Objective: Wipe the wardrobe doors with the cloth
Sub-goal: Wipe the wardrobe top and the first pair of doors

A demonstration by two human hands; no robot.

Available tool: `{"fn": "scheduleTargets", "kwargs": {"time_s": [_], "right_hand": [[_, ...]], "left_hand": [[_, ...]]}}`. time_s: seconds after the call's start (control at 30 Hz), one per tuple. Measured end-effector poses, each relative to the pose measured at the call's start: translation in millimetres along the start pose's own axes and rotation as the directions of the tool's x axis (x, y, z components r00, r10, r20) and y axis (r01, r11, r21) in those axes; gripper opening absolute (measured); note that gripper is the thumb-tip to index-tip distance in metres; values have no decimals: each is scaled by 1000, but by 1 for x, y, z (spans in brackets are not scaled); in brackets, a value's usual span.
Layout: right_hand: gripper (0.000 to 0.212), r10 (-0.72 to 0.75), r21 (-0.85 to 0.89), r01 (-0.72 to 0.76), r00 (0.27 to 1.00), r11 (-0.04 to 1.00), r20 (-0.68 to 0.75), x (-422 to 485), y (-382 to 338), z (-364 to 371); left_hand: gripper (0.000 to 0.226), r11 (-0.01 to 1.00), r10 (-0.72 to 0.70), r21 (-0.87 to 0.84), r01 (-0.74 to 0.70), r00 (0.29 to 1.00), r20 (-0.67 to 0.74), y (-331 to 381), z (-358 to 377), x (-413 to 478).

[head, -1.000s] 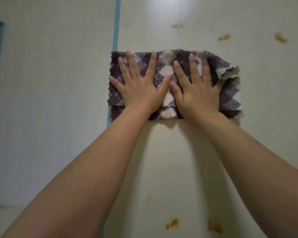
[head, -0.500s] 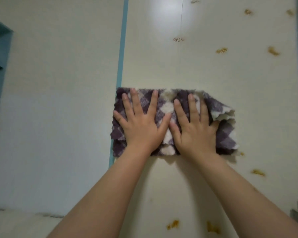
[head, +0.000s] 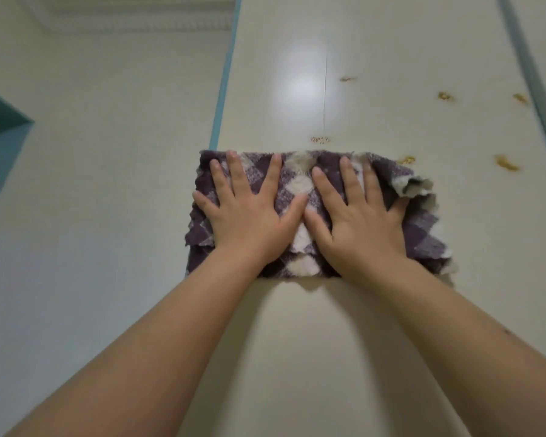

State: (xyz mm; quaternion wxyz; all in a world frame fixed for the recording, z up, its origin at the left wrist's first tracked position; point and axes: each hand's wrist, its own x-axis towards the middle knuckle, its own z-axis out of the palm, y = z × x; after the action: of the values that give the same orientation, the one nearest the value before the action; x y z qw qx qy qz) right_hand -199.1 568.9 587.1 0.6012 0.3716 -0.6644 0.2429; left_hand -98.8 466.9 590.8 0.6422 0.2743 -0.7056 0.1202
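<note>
A purple-and-white checked cloth (head: 297, 184), folded into a rectangle, lies flat against the cream wardrobe door (head: 328, 342). My left hand (head: 249, 222) presses on its left half with fingers spread. My right hand (head: 360, 228) presses on its right half, thumb beside the left thumb. The cloth's right edge is ruffled and curls off the door. A brown stain (head: 319, 139) sits just above the cloth's top edge. Another stain (head: 405, 159) touches its top right corner.
More brown stains (head: 505, 163) (head: 445, 96) dot the door to the upper right. A teal strip (head: 224, 80) separates this door from the left door (head: 108, 152). A teal shelf niche (head: 0, 137) is at far left, and another teal strip (head: 530, 77) is at right.
Both hands slid the cloth down the door, then back up to just under the brown stain. My view has tilted upward, so the lower stains have left the frame.
</note>
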Motion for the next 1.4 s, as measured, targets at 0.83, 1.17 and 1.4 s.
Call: {"fn": "scheduleTargets", "kwargs": {"time_s": [0.83, 1.17, 1.4], "right_hand": [[59, -47, 4, 47, 996, 999, -76, 229, 17, -34], [58, -41, 18, 43, 995, 999, -93, 213, 61, -40], [58, 42, 10, -41, 995, 999, -95, 183, 165, -52]], "left_hand": [[71, 1000, 0, 31, 3, 994, -107, 21, -35, 228], [75, 996, 24, 88, -15, 994, -102, 63, -27, 222], [72, 994, 101, 62, -95, 990, -96, 170, -7, 193]]}}
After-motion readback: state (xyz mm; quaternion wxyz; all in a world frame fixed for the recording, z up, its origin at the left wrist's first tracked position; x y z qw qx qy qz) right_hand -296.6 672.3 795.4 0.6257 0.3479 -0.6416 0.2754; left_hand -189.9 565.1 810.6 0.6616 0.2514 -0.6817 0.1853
